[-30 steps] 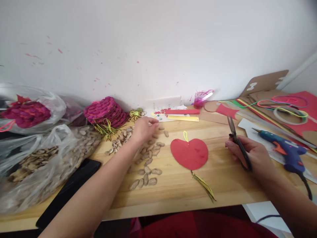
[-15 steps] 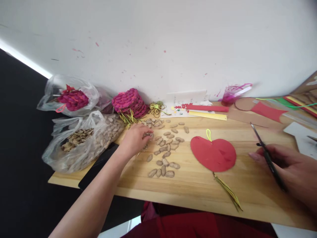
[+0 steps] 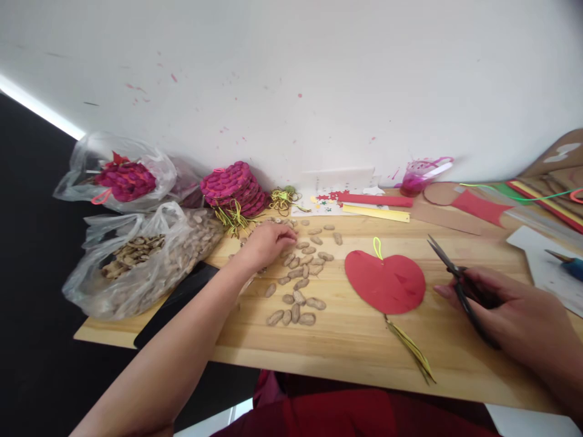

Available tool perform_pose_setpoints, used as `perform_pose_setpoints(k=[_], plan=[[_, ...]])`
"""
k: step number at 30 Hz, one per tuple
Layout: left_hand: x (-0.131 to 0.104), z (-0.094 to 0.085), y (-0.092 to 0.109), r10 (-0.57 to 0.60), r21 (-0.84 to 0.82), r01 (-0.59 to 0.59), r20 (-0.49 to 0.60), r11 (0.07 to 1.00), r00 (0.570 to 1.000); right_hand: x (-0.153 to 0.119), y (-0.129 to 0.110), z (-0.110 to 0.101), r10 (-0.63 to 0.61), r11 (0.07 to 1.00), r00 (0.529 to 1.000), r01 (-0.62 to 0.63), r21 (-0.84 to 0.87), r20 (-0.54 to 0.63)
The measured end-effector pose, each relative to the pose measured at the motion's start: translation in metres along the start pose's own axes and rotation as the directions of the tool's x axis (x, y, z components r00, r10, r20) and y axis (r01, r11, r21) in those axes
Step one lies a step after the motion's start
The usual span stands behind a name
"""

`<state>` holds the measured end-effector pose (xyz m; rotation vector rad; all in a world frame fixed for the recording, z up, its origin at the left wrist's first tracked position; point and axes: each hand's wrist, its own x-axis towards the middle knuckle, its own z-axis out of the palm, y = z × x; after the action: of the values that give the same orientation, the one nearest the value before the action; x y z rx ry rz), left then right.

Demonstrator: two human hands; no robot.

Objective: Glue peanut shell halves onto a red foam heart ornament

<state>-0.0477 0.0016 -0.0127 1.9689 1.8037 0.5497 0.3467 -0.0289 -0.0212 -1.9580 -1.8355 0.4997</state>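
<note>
Since a moment ago, left hand (image 3: 266,243) slid among the scattered tan seed shells (image 3: 298,285) at centre frame, fingers curled on one; right hand (image 3: 510,315) grips black scissors (image 3: 460,288), best kept blades-away.

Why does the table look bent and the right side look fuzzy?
Head view: the wide lens curves the wooden table edge; the right hand with black scissors is slightly smeared near the frame's side; the red heart-shaped paper is sharp; lighting is even, with soft shadows.

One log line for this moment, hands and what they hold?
left hand: on peanut shells | right hand: holding scissors | red heart cutout: flat between hands
</note>
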Motion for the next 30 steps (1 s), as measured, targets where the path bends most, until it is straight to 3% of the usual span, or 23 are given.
perform_pose_setpoints(k=[8,14,18,23,27,30], plan=[[0.009,0.008,-0.004,-0.021,-0.007,0.021,-0.071,1.0,0.997,0.0,0.001,0.0,0.003,1.0,1.0,-0.003,-0.01,-0.008],[-0.012,-0.018,-0.01,0.055,0.108,-0.027,-0.272,0.994,0.961,0.004,0.013,0.005,-0.008,0.995,0.999,0.003,-0.098,-0.049],[-0.031,-0.031,-0.022,0.089,0.181,-0.052,-0.204,0.982,0.975,0.006,0.026,0.008,-0.069,0.981,0.996,0.058,-0.184,-0.054],[-0.037,-0.018,-0.031,0.143,0.296,-0.103,-0.119,0.95,0.983,0.006,0.016,0.005,-0.056,0.988,0.998,0.05,-0.148,-0.036],[-0.033,-0.011,-0.031,0.145,0.322,-0.097,-0.131,0.942,0.981,0.004,0.005,0.005,-0.037,0.996,0.996,0.03,-0.086,-0.078],[-0.031,-0.011,-0.025,0.102,0.22,-0.06,-0.183,0.974,0.978,0.004,0.005,0.007,-0.062,0.995,0.995,0.054,-0.089,-0.083]])
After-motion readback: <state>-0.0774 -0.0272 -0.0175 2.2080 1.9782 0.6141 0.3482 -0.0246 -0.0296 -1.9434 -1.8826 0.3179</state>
